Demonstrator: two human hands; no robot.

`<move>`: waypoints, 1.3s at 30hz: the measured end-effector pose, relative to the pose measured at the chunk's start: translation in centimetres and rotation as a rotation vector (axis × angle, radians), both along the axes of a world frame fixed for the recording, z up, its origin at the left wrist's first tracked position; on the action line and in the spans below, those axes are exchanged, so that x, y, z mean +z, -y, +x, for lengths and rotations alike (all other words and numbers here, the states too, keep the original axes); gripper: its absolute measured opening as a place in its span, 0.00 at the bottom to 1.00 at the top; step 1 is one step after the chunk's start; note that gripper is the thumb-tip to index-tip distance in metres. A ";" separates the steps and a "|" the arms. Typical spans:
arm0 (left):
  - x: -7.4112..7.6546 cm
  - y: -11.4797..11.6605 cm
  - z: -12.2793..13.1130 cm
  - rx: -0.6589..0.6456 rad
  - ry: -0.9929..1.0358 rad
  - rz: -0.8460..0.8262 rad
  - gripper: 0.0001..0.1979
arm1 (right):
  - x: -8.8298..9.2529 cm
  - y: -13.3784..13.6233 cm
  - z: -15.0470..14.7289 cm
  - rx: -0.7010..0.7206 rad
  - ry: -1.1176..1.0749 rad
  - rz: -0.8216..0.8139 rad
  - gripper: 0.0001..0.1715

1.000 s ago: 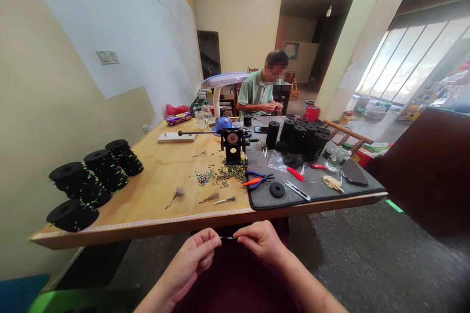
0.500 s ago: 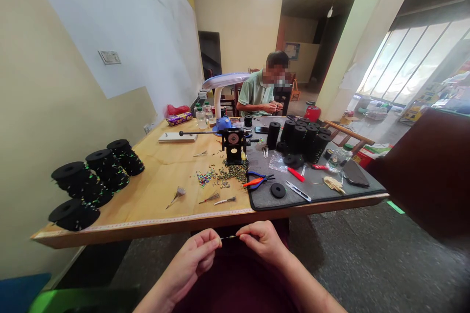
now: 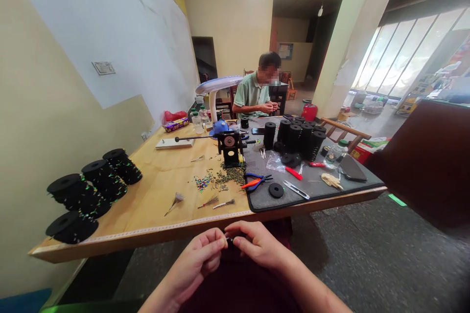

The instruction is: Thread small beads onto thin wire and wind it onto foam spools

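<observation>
Just in front of the table edge, my left hand [image 3: 201, 257] pinches one end of a thin line with small dark pieces [image 3: 229, 239] between thumb and forefinger. My right hand [image 3: 261, 247] is closed around the other end, its fingertips almost touching the left ones. Only a short dark bit shows between them; the rest is hidden by fingers. Beyond the hands lie a small black foam spool [image 3: 276, 190], white thread snips [image 3: 296, 190] and pliers with blue and orange handles [image 3: 256, 182].
A black winding counter [image 3: 231, 149] stands mid-table beside a heap of small metal parts [image 3: 233, 175] and coloured beads [image 3: 203, 183]. Black foam spools [image 3: 69, 227] wound with line are at left, more spools [image 3: 294, 138] at right. A co-worker [image 3: 253, 93] sits across the table.
My hands have drawn closer together, so less of the line shows between them. The right fingers now curl over its end. The camera view has shifted slightly.
</observation>
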State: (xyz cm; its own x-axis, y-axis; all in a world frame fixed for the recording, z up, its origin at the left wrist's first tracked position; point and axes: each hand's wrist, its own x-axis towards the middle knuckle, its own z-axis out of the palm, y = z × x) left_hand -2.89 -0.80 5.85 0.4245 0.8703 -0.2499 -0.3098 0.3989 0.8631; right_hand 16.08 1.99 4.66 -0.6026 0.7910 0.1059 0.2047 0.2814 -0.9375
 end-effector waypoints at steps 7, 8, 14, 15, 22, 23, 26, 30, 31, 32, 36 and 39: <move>-0.3 -0.1 -0.3 0.037 0.081 -0.057 0.12 | -1.0 -0.2 -0.1 -0.060 -0.043 -0.054 0.10; -0.3 -0.2 -0.3 0.039 0.092 -0.063 0.12 | -0.9 -0.2 0.1 -0.081 -0.025 -0.014 0.09; -0.2 -0.1 -0.3 0.036 0.106 -0.069 0.12 | -0.5 -0.3 0.2 -0.141 0.018 0.147 0.10; -0.3 -0.1 -0.3 0.042 0.108 -0.073 0.12 | -0.6 -0.3 0.1 -0.146 0.021 0.156 0.10; -0.5 -0.3 -0.3 0.069 0.142 -0.104 0.13 | -1.2 -0.4 -0.1 -0.190 0.028 0.200 0.08; -0.6 -0.4 -0.3 0.073 0.145 -0.107 0.13 | -1.3 -0.4 -0.1 -0.193 0.022 0.197 0.08; -0.7 -0.4 -0.1 0.082 0.155 -0.114 0.13 | -1.5 -0.5 -0.1 -0.214 0.002 0.183 0.07; -0.6 -0.5 0.0 0.080 0.161 -0.125 0.14 | -2.0 -0.8 -0.2 -0.258 -0.022 0.169 0.06; -0.6 -0.5 0.1 0.081 0.162 -0.127 0.14 | -2.1 -0.8 -0.3 -0.264 -0.026 0.161 0.06; -0.6 -0.5 0.1 0.081 0.163 -0.128 0.14 | -2.1 -0.8 -0.3 -0.266 -0.032 0.151 0.06; -0.7 -0.5 0.1 0.071 0.166 -0.127 0.14 | -1.7 -0.8 -0.2 -0.218 -0.049 0.109 0.07; -0.8 -0.5 0.1 0.069 0.169 -0.126 0.13 | -1.3 -0.7 -0.1 -0.190 -0.025 0.107 0.09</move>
